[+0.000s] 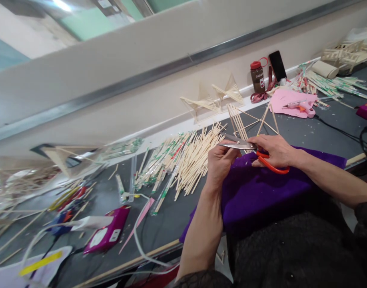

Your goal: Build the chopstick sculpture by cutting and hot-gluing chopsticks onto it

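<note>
My right hand [275, 150] is closed around the orange-handled scissors [275, 165], whose metal blades [239, 145] point left and stand slightly apart. Close to the blades, my left hand [221, 162] is closed in a pinch; what lies in its fingers is too small to make out. Under both hands a purple cloth [252, 192] drapes over the table's front edge. Left of my left hand lies a loose pile of bare wooden sticks [198, 160]. Just beyond my hands are several parallel sticks [237, 122] and a joined stick frame [266, 120].
Wrapped chopsticks [165, 156] lie left of the pile. A magenta power box [107, 230] with a white cable sits front left, near pliers [66, 198]. A pink glue gun [303, 106], bottle [257, 78] and phone [277, 66] are at the back right. Twisted stick models [201, 102] stand against the wall.
</note>
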`<control>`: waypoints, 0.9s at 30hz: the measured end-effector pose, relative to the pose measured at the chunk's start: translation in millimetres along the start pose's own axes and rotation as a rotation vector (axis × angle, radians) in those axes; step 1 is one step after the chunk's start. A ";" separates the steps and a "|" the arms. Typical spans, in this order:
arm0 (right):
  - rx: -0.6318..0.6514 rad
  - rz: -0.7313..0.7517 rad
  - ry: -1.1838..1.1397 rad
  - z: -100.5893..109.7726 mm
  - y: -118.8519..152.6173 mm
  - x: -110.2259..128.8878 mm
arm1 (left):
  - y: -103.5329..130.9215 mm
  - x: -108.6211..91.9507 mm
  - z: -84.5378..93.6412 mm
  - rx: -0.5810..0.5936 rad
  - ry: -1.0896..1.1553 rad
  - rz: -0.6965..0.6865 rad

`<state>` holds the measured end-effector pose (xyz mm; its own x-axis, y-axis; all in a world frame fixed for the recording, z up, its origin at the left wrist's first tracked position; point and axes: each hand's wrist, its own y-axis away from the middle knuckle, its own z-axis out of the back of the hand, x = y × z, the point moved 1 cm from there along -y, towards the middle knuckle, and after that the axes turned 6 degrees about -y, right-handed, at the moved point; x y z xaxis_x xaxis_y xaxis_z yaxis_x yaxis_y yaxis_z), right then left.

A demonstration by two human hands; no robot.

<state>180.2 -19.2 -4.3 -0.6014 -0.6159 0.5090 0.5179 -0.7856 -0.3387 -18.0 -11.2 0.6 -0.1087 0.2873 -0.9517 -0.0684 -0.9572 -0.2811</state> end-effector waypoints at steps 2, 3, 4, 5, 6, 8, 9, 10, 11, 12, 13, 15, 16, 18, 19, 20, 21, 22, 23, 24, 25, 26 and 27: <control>0.007 0.012 -0.010 -0.2 -0.2 -1.3 | 0.4 0.7 -0.7 0.009 -0.005 -0.007; 0.013 0.015 -0.018 -0.2 -0.2 -2.1 | 0.6 1.1 -1.1 0.012 -0.004 -0.012; 0.020 0.015 -0.028 -0.2 -0.3 -2.9 | 0.8 1.7 -1.4 0.015 0.000 -0.015; 0.029 0.014 -0.037 -0.2 -0.3 -3.7 | 0.9 2.4 -1.5 0.017 0.005 -0.016; 0.038 0.014 -0.041 -0.3 -0.4 -4.5 | 0.8 3.1 -1.5 0.018 0.009 -0.019; 0.050 0.016 -0.033 -0.5 -0.2 -5.8 | 0.2 4.5 -0.8 0.012 0.011 -0.031; 0.051 0.018 -0.023 -0.6 0.0 -6.2 | -0.3 5.1 -0.2 0.006 0.010 -0.041; 0.047 0.021 -0.009 -0.7 0.2 -6.4 | -0.8 5.7 0.5 0.000 0.009 -0.053; 0.042 0.023 0.004 -0.7 0.4 -6.5 | -1.3 6.2 1.3 -0.007 0.008 -0.064; 0.036 0.025 0.017 -0.7 0.7 -6.4 | -1.8 6.6 1.9 -0.012 0.007 -0.071; 0.031 0.029 0.029 -0.7 0.9 -6.4 | -2.2 7.0 2.3 -0.015 0.007 -0.073; 0.020 0.037 0.044 -0.7 1.1 -6.1 | -2.6 7.3 2.5 -0.020 0.003 -0.071; 0.016 0.041 0.047 -0.6 1.1 -5.9 | -2.7 7.2 2.2 -0.023 0.000 -0.067; 0.012 0.041 0.056 -0.2 1.0 -5.3 | -2.7 6.3 0.9 -0.033 -0.002 -0.060; 0.013 0.033 0.064 0.0 0.9 -4.9 | -2.7 5.5 0.0 -0.041 -0.003 -0.057; 0.016 0.021 0.073 0.2 0.8 -4.5 | -2.7 4.6 -0.9 -0.049 -0.004 -0.056; 0.021 0.006 0.084 0.4 0.7 -4.0 | -2.7 3.6 -1.7 -0.058 -0.006 -0.057; 0.024 -0.009 0.095 0.6 0.6 -3.5 | -2.6 2.5 -2.4 -0.066 -0.010 -0.059; 0.025 -0.023 0.106 0.7 0.6 -3.0 | -2.6 1.6 -3.1 -0.070 -0.015 -0.062; 0.025 -0.033 0.115 0.6 0.6 -2.7 | -2.7 0.8 -3.5 -0.074 -0.019 -0.065; 0.022 -0.038 0.123 0.4 0.5 -2.5 | -2.7 0.0 -3.8 -0.077 -0.023 -0.069; 0.017 -0.040 0.131 0.0 0.4 -2.5 | -2.8 -0.5 -3.9 -0.079 -0.028 -0.071; 0.011 -0.041 0.136 -0.6 0.3 -2.8 | -2.9 -0.9 -4.0 -0.079 -0.031 -0.072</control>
<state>181.7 -17.8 -6.3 -0.6987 -0.5864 0.4098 0.4976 -0.8099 -0.3106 -13.8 -8.8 1.8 -0.1367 0.3550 -0.9248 0.0015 -0.9335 -0.3586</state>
